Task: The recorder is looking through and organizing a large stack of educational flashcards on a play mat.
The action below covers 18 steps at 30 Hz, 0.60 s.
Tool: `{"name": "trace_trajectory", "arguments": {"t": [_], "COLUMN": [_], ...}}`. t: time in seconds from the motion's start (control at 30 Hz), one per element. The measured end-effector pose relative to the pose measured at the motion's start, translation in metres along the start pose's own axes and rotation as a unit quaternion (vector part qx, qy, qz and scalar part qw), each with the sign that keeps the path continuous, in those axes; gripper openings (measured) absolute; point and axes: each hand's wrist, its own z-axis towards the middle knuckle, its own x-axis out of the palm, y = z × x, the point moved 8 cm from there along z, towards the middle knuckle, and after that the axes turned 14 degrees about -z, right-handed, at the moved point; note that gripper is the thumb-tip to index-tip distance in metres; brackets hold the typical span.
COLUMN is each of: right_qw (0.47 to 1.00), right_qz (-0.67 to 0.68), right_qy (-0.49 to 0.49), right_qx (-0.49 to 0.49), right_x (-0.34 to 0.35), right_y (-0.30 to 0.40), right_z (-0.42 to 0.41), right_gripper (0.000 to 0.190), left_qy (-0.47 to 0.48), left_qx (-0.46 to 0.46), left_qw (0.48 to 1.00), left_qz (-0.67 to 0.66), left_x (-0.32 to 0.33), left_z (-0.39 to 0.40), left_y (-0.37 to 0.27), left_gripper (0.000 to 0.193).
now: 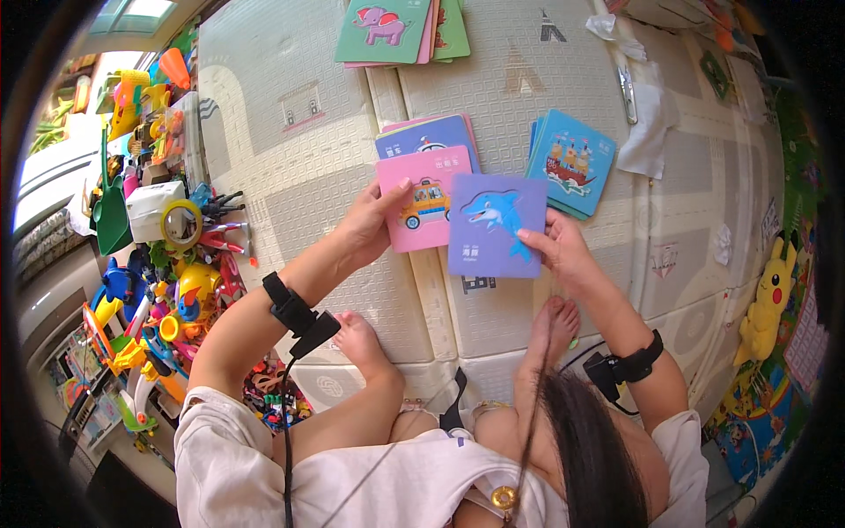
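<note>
My left hand [373, 221] grips a pink card [422, 198] with an orange taxi picture, thumb on its face. In my right hand [561, 244] is a purple card [495, 224] with a blue dolphin; its left edge overlaps the pink card. Just behind the pink card lies a pile of cards [426, 132], its top one blue-violet with a vehicle picture partly hidden. Blue cards [577, 162] with a sailing ship on top lie fanned beyond my right hand. Farther off, at the top, are green cards [383, 30], one showing a pink elephant.
A padded play mat [297, 165] lies beneath the cards. Many toys, a green toy shovel [111, 214] and a tape roll [181, 223] crowd the left side. To the right are crumpled white tissue [643, 142], a metal nail clipper-like object [626, 96] and a yellow plush toy [766, 303].
</note>
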Motion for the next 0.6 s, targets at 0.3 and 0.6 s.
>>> {"name": "trace_trajectory", "arguments": {"t": [0.3,0.6], "right_qw": [0.997,0.985], "right_qz": [-0.044,-0.168], "right_qy": [-0.036,-0.008], "right_qx": [-0.050,-0.039], "right_x": [0.027,0.019], "right_y": [-0.023,-0.039], "right_z": [0.006,-0.007], "right_gripper": [0.040,0.047], "left_qy": [0.051,-0.040], "left_qx": [-0.006,0.051], "left_qw": [0.998,0.997], "left_qz": [0.048,0.045], "left_x": [0.025,-0.002], "left_z": [-0.009,0.009], "left_y": [0.011,-0.003], "left_gripper": [0.052,0.044]}}
